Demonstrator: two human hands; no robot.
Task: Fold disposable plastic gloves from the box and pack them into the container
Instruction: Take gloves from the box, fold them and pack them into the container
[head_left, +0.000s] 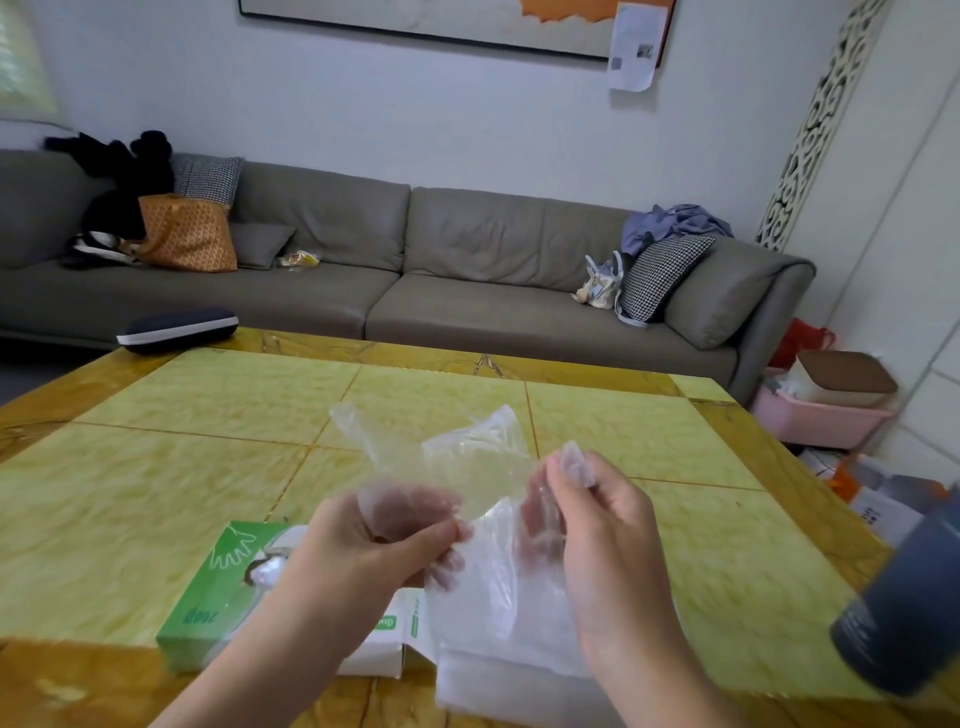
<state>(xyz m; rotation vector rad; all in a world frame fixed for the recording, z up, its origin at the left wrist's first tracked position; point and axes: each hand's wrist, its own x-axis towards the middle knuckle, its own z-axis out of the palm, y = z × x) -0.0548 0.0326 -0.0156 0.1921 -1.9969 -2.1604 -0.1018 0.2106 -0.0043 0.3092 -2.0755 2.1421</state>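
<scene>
Pinching one thin, clear plastic glove (467, 457) between them, two bare hands hold it up over the yellow-green marble-patterned table (156, 467). The left hand (363, 551) curls thumb and fingers on its near edge; the right hand (587, 514) grips its other side. One green-and-white cardboard glove box (218, 597), printed with a white hand outline and "200", lies on the table below the left hand. One dark cylindrical container (904, 597) stands at the table's right edge.

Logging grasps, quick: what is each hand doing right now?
Left hand: pinches the clear plastic glove.
Right hand: pinches the same glove.
</scene>
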